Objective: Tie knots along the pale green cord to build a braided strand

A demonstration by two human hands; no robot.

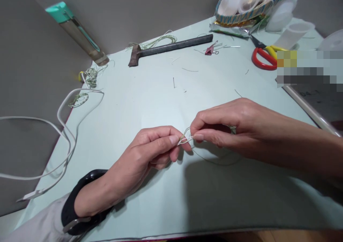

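Observation:
My left hand and my right hand meet over the middle of a pale green table sheet. Both pinch a small loop of thin silvery wire between thumb and forefinger, left from the left side, right from the right. A long tail of the same thin wire curves down onto the sheet under my right hand. A black band sits on my left wrist above a grey sleeve.
A dark hammer lies at the back, red-and-yellow scissors and a woven basket at the back right. A pink clip, wire scraps, green wire coils and a white cable lie on the left.

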